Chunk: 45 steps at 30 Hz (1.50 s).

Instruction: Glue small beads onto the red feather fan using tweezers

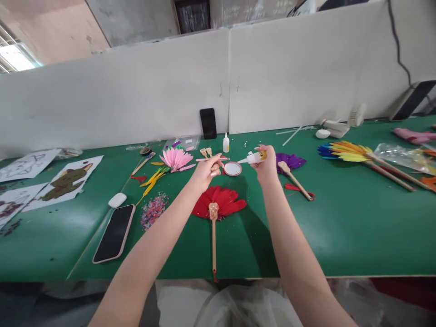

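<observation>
My left hand (208, 171) pinches a thin pinkish stick (203, 159); its exact kind is too small to tell. In my right hand (267, 161) is a small white glue bottle (254, 157) with a yellow label, tilted on its side. The bottle's nozzle points left, close to the rim of a small round white dish (233, 169) with a reddish edge. Nearer me lies a red feather fan (221, 200) with a wooden handle (214, 245) and pale beads at its centre. A purple feather fan (291, 162) lies just right of my right hand.
A second glue bottle (226, 143) stands upright near a black phone (208, 123) leaning on the partition. Left are pink feathers (176, 159), yellow feathers (153, 180), a bead pile (154, 210) and another phone (115, 233). Multicoloured feather fans (347, 151) lie right.
</observation>
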Motion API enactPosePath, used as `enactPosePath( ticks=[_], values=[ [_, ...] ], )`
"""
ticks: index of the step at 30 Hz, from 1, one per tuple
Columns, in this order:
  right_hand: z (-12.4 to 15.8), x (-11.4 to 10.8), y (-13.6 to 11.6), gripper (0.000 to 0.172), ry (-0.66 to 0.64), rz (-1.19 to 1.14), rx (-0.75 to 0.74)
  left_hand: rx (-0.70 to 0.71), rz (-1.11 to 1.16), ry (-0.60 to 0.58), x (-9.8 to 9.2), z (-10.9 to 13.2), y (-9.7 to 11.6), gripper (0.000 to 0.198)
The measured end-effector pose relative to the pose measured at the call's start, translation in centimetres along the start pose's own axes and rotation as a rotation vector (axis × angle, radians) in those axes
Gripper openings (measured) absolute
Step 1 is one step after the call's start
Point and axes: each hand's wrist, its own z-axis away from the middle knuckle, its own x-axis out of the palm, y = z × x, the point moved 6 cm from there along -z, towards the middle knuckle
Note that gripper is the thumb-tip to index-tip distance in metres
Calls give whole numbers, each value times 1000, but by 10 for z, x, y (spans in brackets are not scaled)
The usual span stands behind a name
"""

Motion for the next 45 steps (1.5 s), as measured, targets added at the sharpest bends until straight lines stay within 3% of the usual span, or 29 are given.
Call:
enactPosePath(
  ticks=[9,14,19,22,29,37,41,45],
  values=[
    [-21,-39,33,26,-57,145,154,31,-166,-25,11,-41,4,38],
    [-24,-40,39,28,-129,178,226,68,-255,-69,40,-51,12,41],
    [-26,-44,41,26,-134,160,254,82,-318,-116,67,-43,8,42],
    [-26,-46,36,25,-135,108,251,82,-340,-127,65,-34,2,40],
    [-22,-47,20,28,-214,-3,227,58,-388,-73,35,-35,6,40],
    [-16,-42,27,25,-269,15,296,30,-457,-135,74,-29,11,41],
    [-20,-47,25,27,-251,-11,290,16,-514,-113,64,-17,12,41],
    [-19,-48,25,27,-265,-6,301,29,-532,-70,54,-21,17,42]
  ],
)
